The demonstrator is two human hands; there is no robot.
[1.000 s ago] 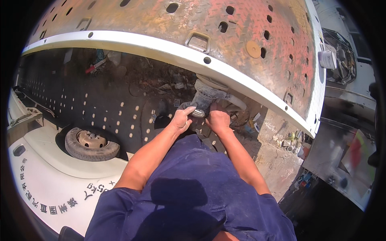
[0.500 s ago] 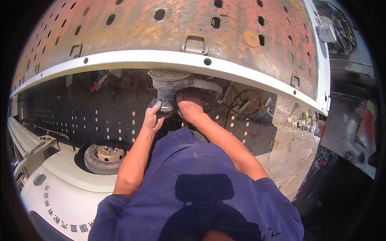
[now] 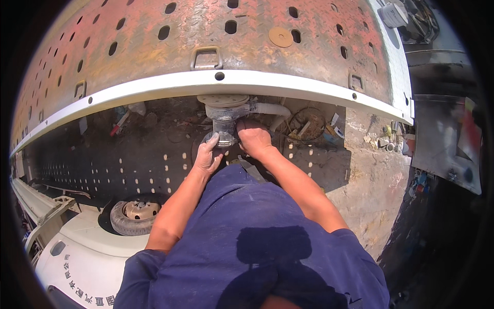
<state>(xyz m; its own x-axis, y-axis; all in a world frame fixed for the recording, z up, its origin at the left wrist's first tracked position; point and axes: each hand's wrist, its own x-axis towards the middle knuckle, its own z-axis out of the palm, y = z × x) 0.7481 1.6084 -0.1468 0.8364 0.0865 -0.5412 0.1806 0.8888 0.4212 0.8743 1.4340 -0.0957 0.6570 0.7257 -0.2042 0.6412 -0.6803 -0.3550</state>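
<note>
Your arms reach forward; both hands, left (image 3: pixel 208 154) and right (image 3: pixel 253 139), close around the clear bowl (image 3: pixel 224 131) under the white-edged deck (image 3: pixel 154 85).

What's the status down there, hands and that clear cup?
Left hand and right hand both gripping clear cup under grey fitting. White hose alongside; nothing blocking.

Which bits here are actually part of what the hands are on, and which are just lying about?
In hand:
left hand and right hand, both on the clear cup
grey fitting above it
white hose off its side

Lying about:
spare wheel
round disc on the rusty perforated deck
scraps on the ground
</note>
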